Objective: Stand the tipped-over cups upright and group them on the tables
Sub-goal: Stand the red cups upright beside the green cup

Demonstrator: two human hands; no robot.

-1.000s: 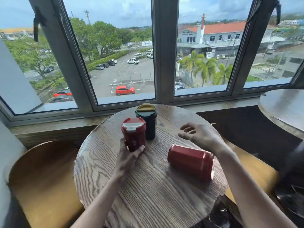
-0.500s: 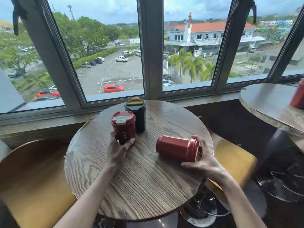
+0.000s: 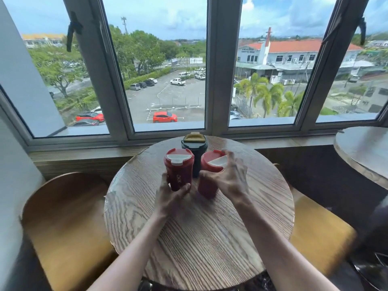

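Three lidded cups stand close together at the far side of the round wooden table (image 3: 199,238). The left red cup (image 3: 178,171) is upright, and my left hand (image 3: 171,196) grips its lower part. Behind it stands a dark green cup (image 3: 195,148) with a yellow lid. My right hand (image 3: 227,179) is wrapped around the second red cup (image 3: 207,181), which is upright or nearly so, leaning slightly to the right. Its base touches the table, right of the first red cup.
Wooden chairs sit at the left (image 3: 65,223) and right (image 3: 319,238) of the table. A second round table (image 3: 365,152) shows at the right edge. A window sill (image 3: 84,152) and large windows run just behind the cups.
My right hand took hold of the red cup that lay on its side, raised it upright and moved it left beside the other two cups. My left hand stayed on its cup.
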